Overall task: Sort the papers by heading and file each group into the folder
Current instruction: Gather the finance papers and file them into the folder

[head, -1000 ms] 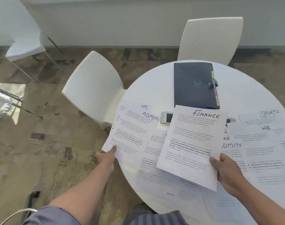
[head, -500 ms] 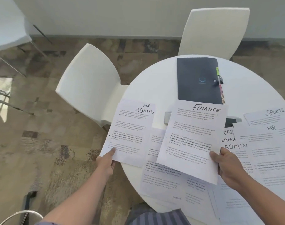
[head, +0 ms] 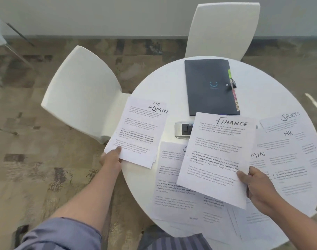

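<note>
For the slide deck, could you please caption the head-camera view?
Left hand holds the ADMIN sheets, right hand the FINANCE sheet; the dark folder lies closed.

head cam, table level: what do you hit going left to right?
left hand → ADMIN sheets → grey device → FINANCE sheet → right hand → HR sheet
</note>
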A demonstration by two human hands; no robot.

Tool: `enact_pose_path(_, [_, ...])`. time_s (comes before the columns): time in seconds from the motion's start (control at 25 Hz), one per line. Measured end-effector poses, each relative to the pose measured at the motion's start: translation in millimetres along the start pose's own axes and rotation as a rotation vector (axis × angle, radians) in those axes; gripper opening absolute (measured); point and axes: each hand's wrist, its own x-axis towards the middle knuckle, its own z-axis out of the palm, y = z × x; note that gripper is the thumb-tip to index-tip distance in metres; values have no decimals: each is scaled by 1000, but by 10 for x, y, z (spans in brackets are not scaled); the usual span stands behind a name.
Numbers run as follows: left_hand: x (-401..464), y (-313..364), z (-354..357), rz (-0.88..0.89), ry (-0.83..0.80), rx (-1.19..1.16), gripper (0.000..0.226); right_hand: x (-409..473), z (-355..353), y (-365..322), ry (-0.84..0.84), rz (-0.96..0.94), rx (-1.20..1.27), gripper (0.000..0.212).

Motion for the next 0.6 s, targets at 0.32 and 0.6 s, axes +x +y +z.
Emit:
enact_pose_path(0.32, [0, 110, 105, 71, 44, -12, 34, -39, 30, 14, 10, -2, 15, 23])
enact_pose_path(0.6, [-104, 186, 94, 54, 69, 1, 41, -105, 29, -21, 11, -17, 37, 25])
